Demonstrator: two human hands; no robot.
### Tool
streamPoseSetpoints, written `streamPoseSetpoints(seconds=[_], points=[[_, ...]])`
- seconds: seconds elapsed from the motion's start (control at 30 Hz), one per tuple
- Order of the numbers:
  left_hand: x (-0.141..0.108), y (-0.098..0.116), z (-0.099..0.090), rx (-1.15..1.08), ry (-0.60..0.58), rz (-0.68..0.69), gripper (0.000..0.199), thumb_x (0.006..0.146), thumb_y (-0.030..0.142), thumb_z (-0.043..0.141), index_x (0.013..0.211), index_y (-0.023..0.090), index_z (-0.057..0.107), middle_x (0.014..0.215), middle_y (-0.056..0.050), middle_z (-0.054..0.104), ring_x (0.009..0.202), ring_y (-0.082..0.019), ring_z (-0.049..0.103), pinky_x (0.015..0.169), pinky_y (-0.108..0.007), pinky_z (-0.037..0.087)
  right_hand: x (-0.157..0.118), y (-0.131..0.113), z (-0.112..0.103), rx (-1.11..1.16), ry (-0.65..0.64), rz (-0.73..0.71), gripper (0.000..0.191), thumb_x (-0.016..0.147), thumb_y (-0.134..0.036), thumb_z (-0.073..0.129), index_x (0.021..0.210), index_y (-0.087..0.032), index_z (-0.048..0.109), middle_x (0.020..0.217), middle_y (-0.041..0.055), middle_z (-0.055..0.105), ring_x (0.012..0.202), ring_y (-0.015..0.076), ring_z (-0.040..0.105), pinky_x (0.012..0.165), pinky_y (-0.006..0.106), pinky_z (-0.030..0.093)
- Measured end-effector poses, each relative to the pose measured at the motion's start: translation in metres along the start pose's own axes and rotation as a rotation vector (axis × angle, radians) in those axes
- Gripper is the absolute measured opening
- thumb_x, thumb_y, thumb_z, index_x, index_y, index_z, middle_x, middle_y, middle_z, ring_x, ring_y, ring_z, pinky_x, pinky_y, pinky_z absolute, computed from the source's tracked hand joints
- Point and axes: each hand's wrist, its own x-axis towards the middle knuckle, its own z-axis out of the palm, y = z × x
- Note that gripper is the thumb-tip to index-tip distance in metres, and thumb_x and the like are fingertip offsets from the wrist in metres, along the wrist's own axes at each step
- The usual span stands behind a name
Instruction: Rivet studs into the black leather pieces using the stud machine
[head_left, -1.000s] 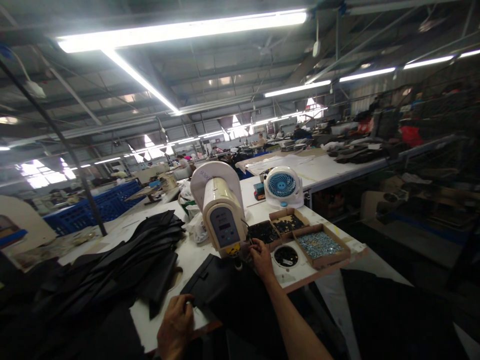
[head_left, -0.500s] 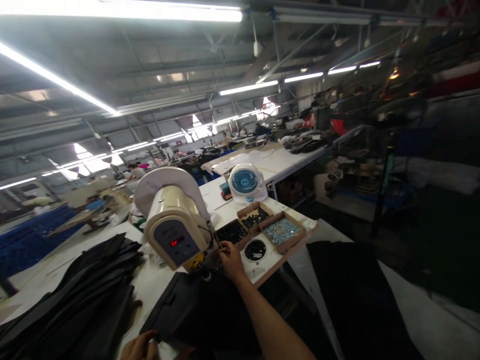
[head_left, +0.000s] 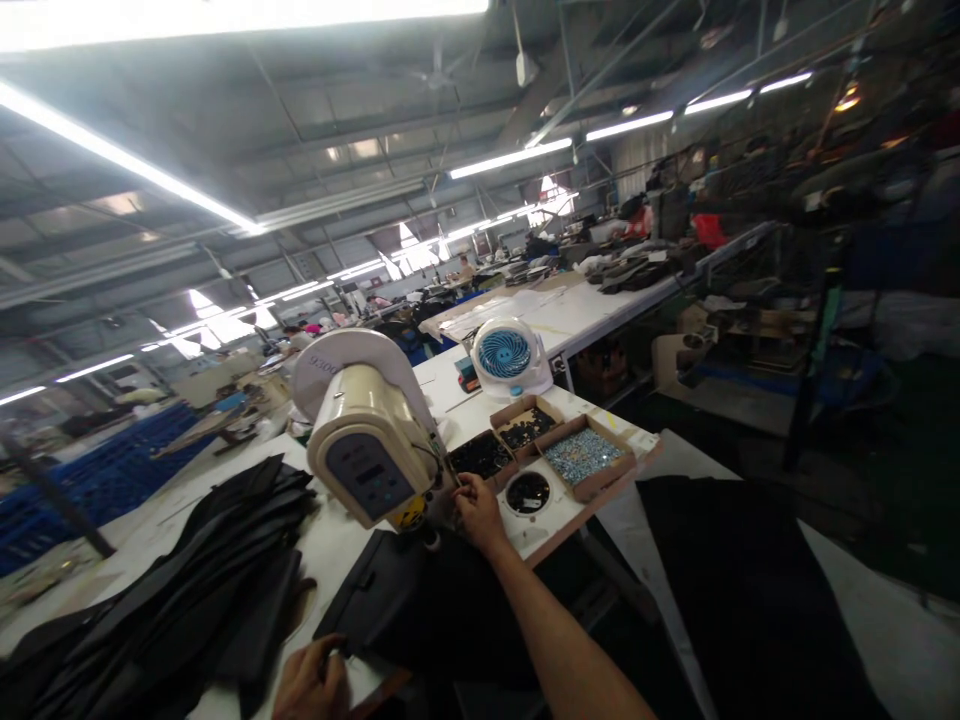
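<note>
Right up close, pinching the near corner of the black panel (head_left: 390,600) with the left hand (head_left: 313,682)! On beneath the cream machine (head_left: 371,455) with that panel, then over to the right hand (head_left: 478,508), fingertips drawn together at the machine's side (around what, too small to tell). Past parts boxes (head_left: 609,480) to the fan (head_left: 505,355).

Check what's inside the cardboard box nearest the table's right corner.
Small silvery-blue metallic pieces cover the bottom of the open brown cardboard box; anything under them is hidden.
</note>
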Motion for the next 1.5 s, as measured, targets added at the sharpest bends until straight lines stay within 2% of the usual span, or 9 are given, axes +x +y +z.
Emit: streamPoseSetpoints(seconds=[0.1, 0.27, 0.4, 0.63, 1.07, 1.5], points=[[-0.004, 0.009, 0.001, -0.039, 0.055, -0.128, 0.029, 0.093, 0.034, 0.044, 0.101, 0.029, 0.071, 0.116, -0.004, 0.067, 0.104, -0.022, 0.068, 0.097, -0.036, 0.053, -0.002, -0.004, -0.001, 0.005, -0.006, 0.007, 0.045, 0.078, -0.026, 0.056, 0.122, -0.019, 0.061, 0.092, 0.0029, 0.072, 0.077, 0.0208, 0.069, 0.07, 0.032, 0.055], [-0.006, 0.011, 0.004, -0.072, 0.04, -0.212, 0.029, 0.094, 0.032, 0.044, 0.102, 0.029, 0.071, 0.119, -0.003, 0.065, 0.102, -0.02, 0.067, 0.094, -0.033, 0.05, -0.003, -0.006, -0.002, -0.009, -0.017, 0.002, 0.044, 0.079, -0.029, 0.056, 0.121, -0.018, 0.062, 0.092, 0.0037, 0.072, 0.079, 0.0223, 0.069, 0.071, 0.033, 0.055], [-0.009, 0.015, 0.002, -0.088, 0.072, -0.189, 0.029, 0.095, 0.031, 0.043, 0.104, 0.028, 0.07, 0.119, -0.004, 0.064, 0.105, -0.02, 0.066, 0.098, -0.034, 0.049, -0.003, -0.004, -0.003, -0.01, -0.028, -0.005, 0.046, 0.08, -0.029, 0.056, 0.124, -0.018, 0.06, 0.095, 0.0043, 0.073, 0.079, 0.0226, 0.069, 0.071, 0.034, 0.055], [-0.015, 0.028, -0.005, -0.084, 0.081, -0.202, 0.028, 0.096, 0.029, 0.043, 0.105, 0.028, 0.069, 0.119, -0.002, 0.064, 0.097, -0.019, 0.066, 0.087, -0.031, 0.049, -0.003, -0.003, -0.003, -0.004, -0.039, 0.005, 0.045, 0.081, -0.032, 0.058, 0.123, -0.017, 0.06, 0.092, 0.0047, 0.073, 0.074, 0.022, 0.069, 0.07, 0.034, 0.055], [-0.017, 0.036, -0.009, -0.062, 0.083, -0.232, 0.028, 0.098, 0.028, 0.043, 0.105, 0.029, 0.07, 0.122, 0.0, 0.064, 0.097, -0.017, 0.064, 0.079, -0.029, 0.046, -0.004, -0.003, -0.004, -0.007, -0.046, 0.008, 0.048, 0.081, -0.034, 0.058, 0.125, -0.016, 0.06, 0.094, 0.0053, 0.072, 0.075, 0.0214, 0.068, 0.073, 0.034, 0.055], [-0.018, 0.04, -0.009, -0.031, 0.071, -0.255, 0.026, 0.098, 0.028, 0.045, 0.107, 0.029, 0.07, 0.12, 0.001, 0.063, 0.096, -0.016, 0.063, 0.074, -0.028, 0.043, -0.007, -0.015, -0.004, -0.003, -0.044, 0.018, 0.047, 0.079, -0.034, 0.061, 0.122, -0.015, 0.06, 0.091, 0.0046, 0.072, 0.075, 0.0207, 0.067, 0.072, 0.033, 0.053]])
